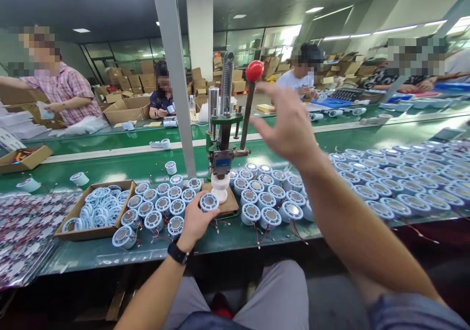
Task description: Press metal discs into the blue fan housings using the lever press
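My left hand grips a light blue round motor unit by its sides, just in front of the white fixture of a green hand press. Raised at the right of the press, my right hand is open, its fingers spread and slightly blurred. It is beside the press lever with its red knob, with no clear contact. Blue motor units stand left of the press, and more units stand to its right, with thin wires coming from some.
A cardboard box of blue rings sits on the left beside wired parts in plastic. Many units fill the right side. A grey post rises behind the units. Several people work across the green bench.
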Demonstrator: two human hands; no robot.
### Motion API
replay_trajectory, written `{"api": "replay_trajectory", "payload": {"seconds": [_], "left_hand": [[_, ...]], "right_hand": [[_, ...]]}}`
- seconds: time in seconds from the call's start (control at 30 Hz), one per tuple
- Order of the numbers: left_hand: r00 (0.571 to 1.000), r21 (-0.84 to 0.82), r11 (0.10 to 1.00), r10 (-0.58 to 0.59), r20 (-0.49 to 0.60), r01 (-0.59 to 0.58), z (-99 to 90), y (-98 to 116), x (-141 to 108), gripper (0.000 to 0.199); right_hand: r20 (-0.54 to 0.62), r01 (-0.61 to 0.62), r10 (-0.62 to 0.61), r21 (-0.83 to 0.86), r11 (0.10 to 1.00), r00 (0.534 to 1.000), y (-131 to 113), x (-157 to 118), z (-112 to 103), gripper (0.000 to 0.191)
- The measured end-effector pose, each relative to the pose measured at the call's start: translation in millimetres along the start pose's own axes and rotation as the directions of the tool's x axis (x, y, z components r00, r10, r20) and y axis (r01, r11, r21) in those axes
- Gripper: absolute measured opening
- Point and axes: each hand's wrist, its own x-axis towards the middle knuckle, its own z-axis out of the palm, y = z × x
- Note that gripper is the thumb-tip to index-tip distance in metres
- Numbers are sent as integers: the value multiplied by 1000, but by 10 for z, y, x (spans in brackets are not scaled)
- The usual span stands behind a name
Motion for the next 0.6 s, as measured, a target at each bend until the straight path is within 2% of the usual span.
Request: {"api": "replay_trajectory", "payload": {"seconds": [0.07, 0.1, 0.17, 0.3, 0.5, 0.6], "left_hand": [[1000, -28, 999, 16, -17, -17, 40, 36, 227, 51], [1000, -35, 999, 13, -26, -14, 63, 29, 314, 50], [999, -49, 999, -2, -43, 0, 109, -14, 430, 47], [1000, -76, 997, 2, -16, -4, 217, -85, 538, 48], [988, -171, 985, 29, 155, -2, 417, -127, 741, 48], [973, -191, 982, 38, 226, 6, 464, -184, 791, 46]], "right_hand": [[-79, -31, 34, 38, 999, 996, 150, 577, 45, 40], [-82, -62, 68, 81, 995, 994, 217, 781, 115, 47], [-70, -134, 147, 171, 976, 987, 324, 1024, 306, 57], [-158, -186, 236, 278, 943, 959, 392, 1069, 576, 39], [-127, -173, 222, 314, 933, 967, 370, 966, 521, 32], [-148, -160, 218, 325, 932, 965, 411, 1008, 579, 32]]}}
